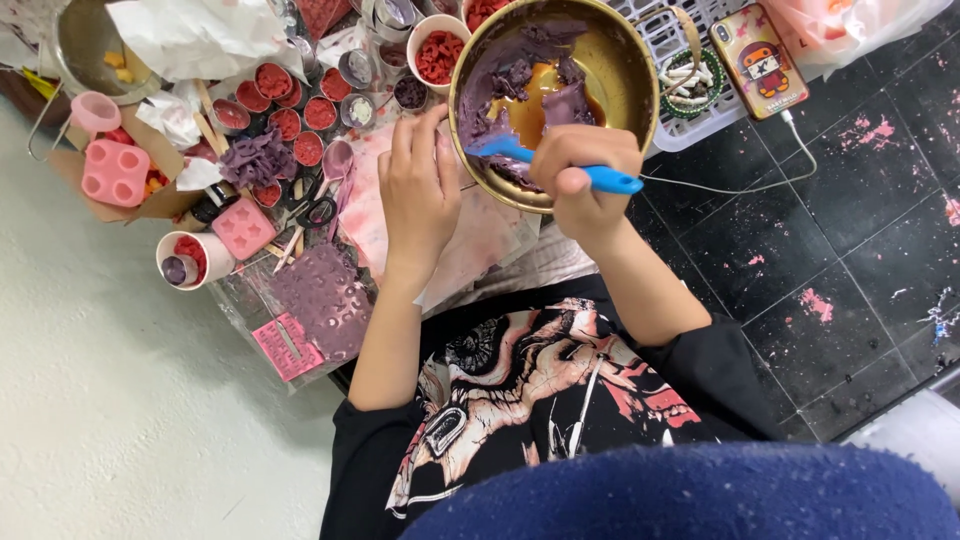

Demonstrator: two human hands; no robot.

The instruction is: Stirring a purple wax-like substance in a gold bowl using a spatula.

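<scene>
Spatula [560,165] in right hand [580,180] grip; left hand [420,190] steadies bowl [620,60].

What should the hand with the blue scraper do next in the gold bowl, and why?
Probably sweep the blue plastic spatula along the wall of the round gold metal bowl. Purple paste clings in smears up the side, with bare metal at the middle. The right hand grips the handle, and the left hand steadies the rim.

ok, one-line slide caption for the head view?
Left hand steadies a gold bowl while right hand scrapes purple paste with a blue spatula.
</scene>
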